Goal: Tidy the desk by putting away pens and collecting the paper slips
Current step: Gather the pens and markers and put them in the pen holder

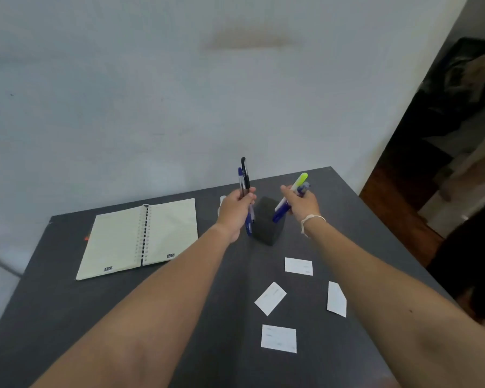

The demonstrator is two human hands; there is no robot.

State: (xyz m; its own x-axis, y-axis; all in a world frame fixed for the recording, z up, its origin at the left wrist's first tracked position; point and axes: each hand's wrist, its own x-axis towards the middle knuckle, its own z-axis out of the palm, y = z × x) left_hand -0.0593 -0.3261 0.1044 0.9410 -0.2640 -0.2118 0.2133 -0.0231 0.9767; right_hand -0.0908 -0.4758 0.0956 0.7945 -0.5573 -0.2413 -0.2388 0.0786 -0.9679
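My left hand (235,211) grips a black pen and a blue pen (244,177), held upright just left of the dark pen holder (268,222). My right hand (301,204) grips a yellow-capped highlighter (299,180) together with a blue pen, tilted, their lower ends over the holder's right rim. Several white paper slips lie on the dark desk in front of the holder: one (298,266) nearest it, one (270,298) in the middle, one (336,299) partly under my right forearm, and one (278,338) closest to me.
An open spiral notebook (140,238) lies at the left of the desk (67,289). A small white object (222,201) peeks out behind my left hand. The wall runs along the desk's far edge; the desk's right edge drops to a wooden floor.
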